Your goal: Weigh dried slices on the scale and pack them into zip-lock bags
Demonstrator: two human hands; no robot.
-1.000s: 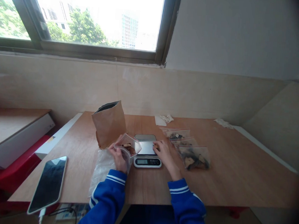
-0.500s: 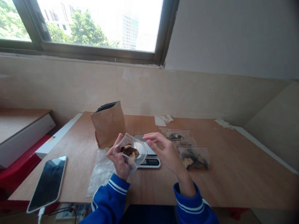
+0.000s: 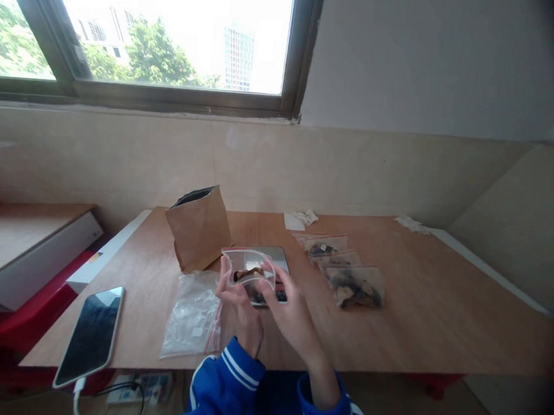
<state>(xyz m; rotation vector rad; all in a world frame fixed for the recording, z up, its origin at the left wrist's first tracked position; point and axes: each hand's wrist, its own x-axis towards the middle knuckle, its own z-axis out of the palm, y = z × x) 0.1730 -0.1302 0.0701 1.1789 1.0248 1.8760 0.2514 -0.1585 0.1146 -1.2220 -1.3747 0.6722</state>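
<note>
A clear zip bag [image 3: 258,261] with its mouth spread wide is held up between both hands. Dark brown and tan dried pieces [image 3: 249,274], perhaps mushroom, lie inside it. My left hand [image 3: 241,306] is closed on the bag's left side. My right hand [image 3: 289,303] grips its right edge, thumb in front and fingers behind. Under and behind the bag, a kitchen scale [image 3: 279,256] with a silver plate is partly hidden. To the left, flat empty zip bags [image 3: 193,315] lie on the wooden table.
An open brown paper bag [image 3: 199,230] stands behind on the left. Several filled zip bags [image 3: 357,286] lie in an overlapping row at right. A phone [image 3: 90,337] with a cable rests at the front left edge. Crumpled tissue [image 3: 306,218] sits at the back.
My right hand has come in from the right and taken hold of the bag's edge. The bag has shifted slightly right, and its mouth is stretched between both hands.
</note>
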